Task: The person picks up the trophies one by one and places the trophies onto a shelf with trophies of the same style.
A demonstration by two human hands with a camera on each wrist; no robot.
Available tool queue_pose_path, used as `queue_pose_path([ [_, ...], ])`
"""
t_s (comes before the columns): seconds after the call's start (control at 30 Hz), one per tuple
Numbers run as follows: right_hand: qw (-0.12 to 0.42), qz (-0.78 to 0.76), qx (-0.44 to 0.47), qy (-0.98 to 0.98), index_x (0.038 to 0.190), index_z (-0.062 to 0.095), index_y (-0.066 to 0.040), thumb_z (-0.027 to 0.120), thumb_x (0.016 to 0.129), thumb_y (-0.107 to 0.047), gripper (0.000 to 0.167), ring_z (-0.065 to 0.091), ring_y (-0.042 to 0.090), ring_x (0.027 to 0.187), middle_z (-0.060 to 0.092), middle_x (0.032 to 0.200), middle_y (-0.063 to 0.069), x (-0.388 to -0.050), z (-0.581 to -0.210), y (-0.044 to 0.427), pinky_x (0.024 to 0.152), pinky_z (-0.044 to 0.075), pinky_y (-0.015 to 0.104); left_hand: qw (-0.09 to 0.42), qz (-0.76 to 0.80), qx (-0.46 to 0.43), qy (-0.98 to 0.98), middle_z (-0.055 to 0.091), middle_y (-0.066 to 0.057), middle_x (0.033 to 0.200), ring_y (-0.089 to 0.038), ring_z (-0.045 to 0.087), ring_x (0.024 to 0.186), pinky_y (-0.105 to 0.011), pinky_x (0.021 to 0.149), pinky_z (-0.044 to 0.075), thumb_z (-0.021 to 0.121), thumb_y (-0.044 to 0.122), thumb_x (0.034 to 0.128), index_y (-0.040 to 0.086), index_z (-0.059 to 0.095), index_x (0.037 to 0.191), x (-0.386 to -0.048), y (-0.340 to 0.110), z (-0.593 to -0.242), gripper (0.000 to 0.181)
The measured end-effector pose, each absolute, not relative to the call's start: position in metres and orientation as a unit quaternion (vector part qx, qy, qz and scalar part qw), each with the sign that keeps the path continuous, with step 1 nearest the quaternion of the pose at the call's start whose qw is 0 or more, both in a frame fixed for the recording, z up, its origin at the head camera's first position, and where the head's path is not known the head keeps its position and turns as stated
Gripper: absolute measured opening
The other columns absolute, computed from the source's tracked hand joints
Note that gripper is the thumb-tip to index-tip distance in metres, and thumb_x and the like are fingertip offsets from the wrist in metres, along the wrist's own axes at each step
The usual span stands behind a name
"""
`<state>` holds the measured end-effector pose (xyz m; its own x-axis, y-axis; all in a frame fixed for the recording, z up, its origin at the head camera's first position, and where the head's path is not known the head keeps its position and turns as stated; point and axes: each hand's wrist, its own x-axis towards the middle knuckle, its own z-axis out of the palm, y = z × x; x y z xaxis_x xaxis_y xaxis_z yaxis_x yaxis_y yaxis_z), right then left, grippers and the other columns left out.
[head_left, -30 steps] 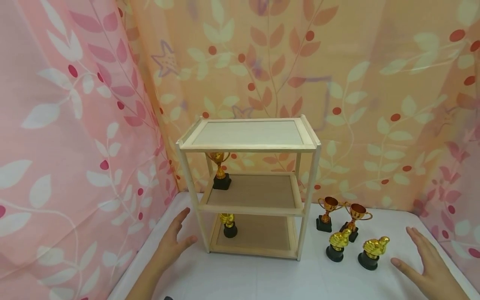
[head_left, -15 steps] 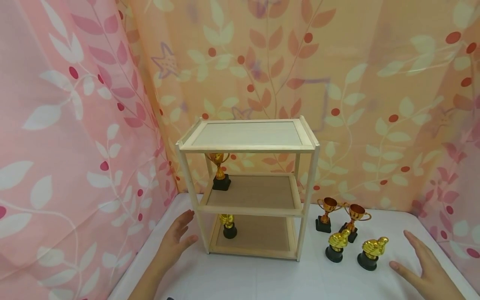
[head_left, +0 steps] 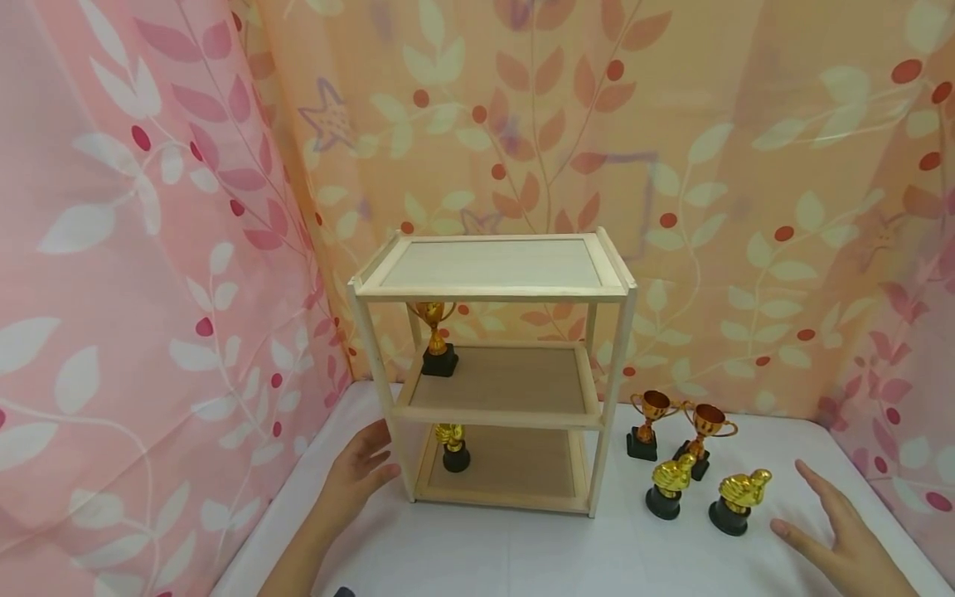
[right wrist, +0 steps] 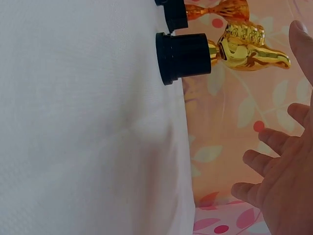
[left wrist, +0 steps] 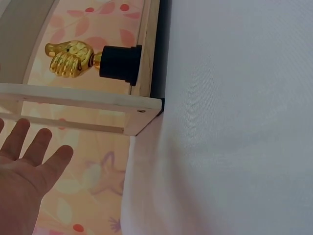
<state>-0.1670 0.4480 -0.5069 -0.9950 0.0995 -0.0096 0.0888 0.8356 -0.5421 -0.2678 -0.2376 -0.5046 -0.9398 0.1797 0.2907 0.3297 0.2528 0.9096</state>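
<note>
A pale wooden three-tier shelf [head_left: 494, 264] stands in the middle of the head view. My left hand [head_left: 349, 485] is beside its left front post, fingers extended and holding nothing; the fingertips reach the post's edge, but contact cannot be told. In the left wrist view those spread fingers [left wrist: 57, 159] appear near the frame. A gold cup trophy [head_left: 436, 336] is on the middle tier, and a gold thumbs-up trophy [head_left: 453, 448] on the bottom tier, both at the left. My right hand [head_left: 843, 535], fingers spread, hovers just right of another thumbs-up trophy [head_left: 739, 502] without visible contact.
More trophies are on the white table [head_left: 515, 555]: a second thumbs-up trophy [head_left: 670, 487] and two bronze-coloured cups, one left [head_left: 647, 424] and one right [head_left: 706, 427]. Patterned curtains [head_left: 731, 166] enclose the back and sides. A small dark object [head_left: 344, 592] shows at the bottom edge.
My left hand has moved slightly right, up to the shelf's left post. My right hand has shifted a little left, closer to the nearest thumbs-up trophy. The trophies have not moved.
</note>
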Motion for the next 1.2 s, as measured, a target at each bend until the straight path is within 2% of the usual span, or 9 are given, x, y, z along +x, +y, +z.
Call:
queue_pose_path([
  [0.17, -0.003, 0.293, -0.047, -0.955, 0.161, -0.011, -0.004, 0.060, 0.099, -0.054, 0.106, 0.016, 0.070, 0.131, 0.006, 0.155, 0.046, -0.169, -0.509, 0.449, 0.083, 0.027, 0.087, 0.058, -0.602, -0.158, -0.780, 0.052, -0.008, 0.151, -0.031, 0.052, 0.138, -0.043, 0.106, 0.049, 0.077, 0.016, 0.0924, 0.017, 0.044, 0.150, -0.269, -0.235, -0.502, 0.067],
  [0.27, -0.006, 0.297, -0.043, -0.954, 0.161, -0.010, -0.005, 0.060, 0.099, -0.053, 0.105, 0.018, 0.069, 0.130, 0.010, 0.154, 0.045, -0.171, -0.510, 0.450, 0.082, 0.028, 0.087, 0.060, -0.615, -0.166, -0.768, 0.054, -0.011, 0.147, -0.023, 0.057, 0.132, -0.031, 0.101, 0.053, 0.076, 0.014, 0.0930, 0.014, 0.046, 0.148, -0.270, -0.234, -0.500, 0.063],
  [0.37, -0.013, 0.303, -0.042, -0.952, 0.161, -0.009, -0.003, 0.060, 0.100, -0.053, 0.105, 0.020, 0.068, 0.129, 0.012, 0.154, 0.045, -0.172, -0.511, 0.450, 0.082, 0.028, 0.087, 0.060, -0.636, -0.176, -0.749, 0.057, -0.015, 0.142, -0.014, 0.060, 0.127, -0.024, 0.097, 0.053, 0.075, 0.009, 0.0933, 0.012, 0.049, 0.145, -0.271, -0.234, -0.500, 0.058],
  [0.43, -0.021, 0.308, -0.044, -0.950, 0.161, -0.010, -0.003, 0.060, 0.100, -0.053, 0.105, 0.020, 0.067, 0.129, 0.012, 0.154, 0.045, -0.173, -0.512, 0.450, 0.082, 0.028, 0.087, 0.062, -0.647, -0.184, -0.737, 0.059, -0.019, 0.139, -0.010, 0.062, 0.123, -0.025, 0.096, 0.054, 0.073, 0.005, 0.0934, 0.008, 0.051, 0.142, -0.273, -0.234, -0.501, 0.054],
  [0.7, -0.039, 0.342, -0.041, -0.938, 0.162, -0.010, -0.004, 0.063, 0.099, -0.048, 0.105, 0.019, 0.067, 0.134, 0.010, 0.158, 0.042, -0.176, -0.516, 0.450, 0.085, 0.028, 0.087, 0.058, -0.664, -0.214, -0.714, 0.061, -0.031, 0.129, -0.011, 0.066, 0.116, -0.026, 0.096, 0.055, 0.071, -0.001, 0.0934, -0.003, 0.053, 0.135, -0.276, -0.233, -0.507, 0.045],
  [1.07, -0.042, 0.368, -0.024, -0.928, 0.161, -0.003, 0.002, 0.065, 0.100, -0.041, 0.101, 0.023, 0.065, 0.135, 0.014, 0.158, 0.042, -0.178, -0.523, 0.451, 0.098, 0.028, 0.081, 0.041, -0.661, -0.233, -0.712, 0.065, -0.025, 0.125, -0.018, 0.066, 0.114, -0.028, 0.095, 0.056, 0.069, 0.001, 0.0951, -0.005, 0.056, 0.134, -0.280, -0.235, -0.510, 0.042],
  [1.2, -0.041, 0.379, -0.020, -0.924, 0.160, -0.002, 0.004, 0.066, 0.099, -0.039, 0.101, 0.024, 0.064, 0.135, 0.015, 0.157, 0.041, -0.179, -0.525, 0.451, 0.099, 0.028, 0.081, 0.039, -0.658, -0.238, -0.713, 0.065, -0.025, 0.123, -0.018, 0.067, 0.112, -0.028, 0.095, 0.056, 0.069, 0.001, 0.0948, -0.006, 0.057, 0.133, -0.282, -0.235, -0.510, 0.041],
])
